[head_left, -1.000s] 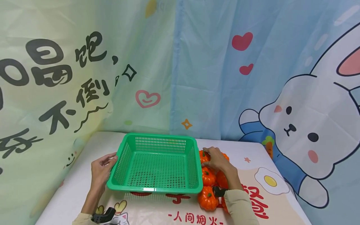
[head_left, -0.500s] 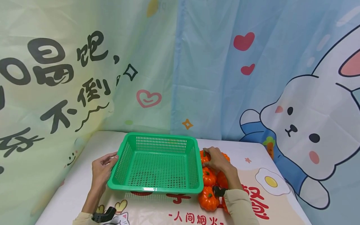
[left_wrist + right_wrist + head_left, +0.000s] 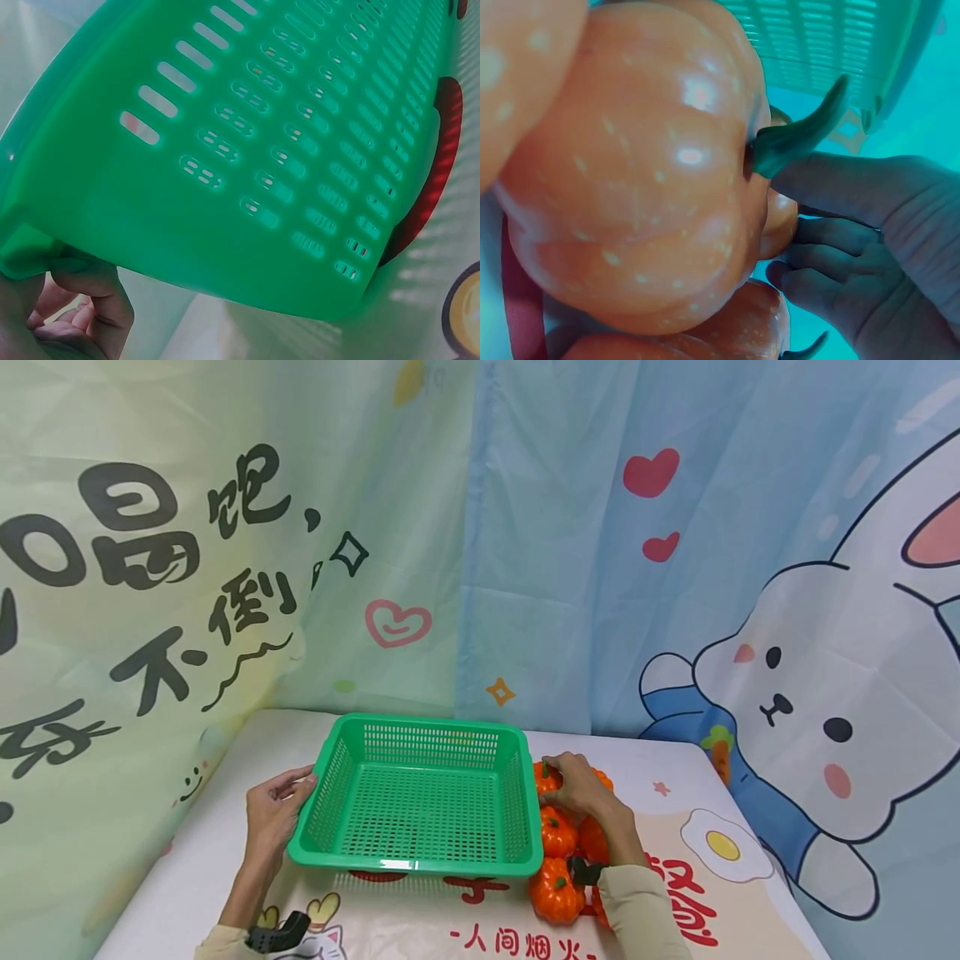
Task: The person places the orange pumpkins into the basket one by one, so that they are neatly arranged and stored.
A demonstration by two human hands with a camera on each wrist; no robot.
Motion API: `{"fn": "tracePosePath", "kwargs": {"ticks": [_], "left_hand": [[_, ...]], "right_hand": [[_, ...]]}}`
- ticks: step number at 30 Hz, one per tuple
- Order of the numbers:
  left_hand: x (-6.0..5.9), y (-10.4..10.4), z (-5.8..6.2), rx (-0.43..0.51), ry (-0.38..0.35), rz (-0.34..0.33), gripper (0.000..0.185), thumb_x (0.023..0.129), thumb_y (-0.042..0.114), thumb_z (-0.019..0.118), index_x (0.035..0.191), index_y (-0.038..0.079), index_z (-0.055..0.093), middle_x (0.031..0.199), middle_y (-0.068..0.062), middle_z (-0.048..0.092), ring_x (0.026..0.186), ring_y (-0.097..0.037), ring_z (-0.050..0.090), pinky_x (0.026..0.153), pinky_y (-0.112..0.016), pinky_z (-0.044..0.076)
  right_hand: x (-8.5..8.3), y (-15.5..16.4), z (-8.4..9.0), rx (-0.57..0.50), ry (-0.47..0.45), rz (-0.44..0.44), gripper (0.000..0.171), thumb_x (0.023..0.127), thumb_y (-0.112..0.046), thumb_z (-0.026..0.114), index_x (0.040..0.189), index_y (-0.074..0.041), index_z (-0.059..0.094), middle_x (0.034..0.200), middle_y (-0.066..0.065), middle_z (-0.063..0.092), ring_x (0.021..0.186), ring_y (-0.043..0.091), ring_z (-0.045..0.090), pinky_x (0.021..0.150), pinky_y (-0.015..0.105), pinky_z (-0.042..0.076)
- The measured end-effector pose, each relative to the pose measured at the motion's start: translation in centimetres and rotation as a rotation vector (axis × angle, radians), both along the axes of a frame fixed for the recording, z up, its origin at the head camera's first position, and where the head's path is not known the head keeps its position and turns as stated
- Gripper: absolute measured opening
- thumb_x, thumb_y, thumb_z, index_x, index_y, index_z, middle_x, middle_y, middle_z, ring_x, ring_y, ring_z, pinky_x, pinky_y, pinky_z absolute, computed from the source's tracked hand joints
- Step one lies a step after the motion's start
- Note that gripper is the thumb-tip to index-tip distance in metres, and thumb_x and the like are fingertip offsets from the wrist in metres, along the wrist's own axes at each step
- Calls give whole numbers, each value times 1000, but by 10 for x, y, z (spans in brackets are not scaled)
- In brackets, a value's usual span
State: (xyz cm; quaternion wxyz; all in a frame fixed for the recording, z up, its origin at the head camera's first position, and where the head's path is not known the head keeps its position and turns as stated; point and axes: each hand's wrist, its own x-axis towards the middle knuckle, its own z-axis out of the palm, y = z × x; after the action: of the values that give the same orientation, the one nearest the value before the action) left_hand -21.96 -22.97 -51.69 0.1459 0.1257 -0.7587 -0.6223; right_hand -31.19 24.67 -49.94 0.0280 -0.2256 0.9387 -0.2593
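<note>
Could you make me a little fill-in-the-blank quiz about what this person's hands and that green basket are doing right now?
1. The left hand holds the rim of the green ____.
2. The right hand rests on a cluster of small orange ____ beside the basket.
3. Inside, the basket holds ____.
4. The tablecloth to the right of the pumpkins shows a printed fried ____.

Missing words: basket; pumpkins; nothing; egg

basket on table, pumpkins just right of it
</note>
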Motion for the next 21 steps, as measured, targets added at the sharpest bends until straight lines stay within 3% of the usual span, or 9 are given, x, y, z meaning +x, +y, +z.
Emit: {"fn": "tracePosePath", "kwargs": {"ticks": [10,21], "left_hand": [[0,0,-1,0,6,8,36,107,21,73,134,-4,75,88,10,76,73,-1,68,64,-19,57],[-2,-1,-3,4,-4,6,37,107,22,72,135,-3,74,88,11,76,73,0,67,63,-18,56]], "right_hand": [[4,0,3,-2,17,-2,27,87,-12,93,106,-3,77,85,8,69,75,14,55,70,26,48],[7,1,9,-18,9,-29,23,86,-10,92,102,-5,75,89,9,73,81,18,62,76,30,54]]}}
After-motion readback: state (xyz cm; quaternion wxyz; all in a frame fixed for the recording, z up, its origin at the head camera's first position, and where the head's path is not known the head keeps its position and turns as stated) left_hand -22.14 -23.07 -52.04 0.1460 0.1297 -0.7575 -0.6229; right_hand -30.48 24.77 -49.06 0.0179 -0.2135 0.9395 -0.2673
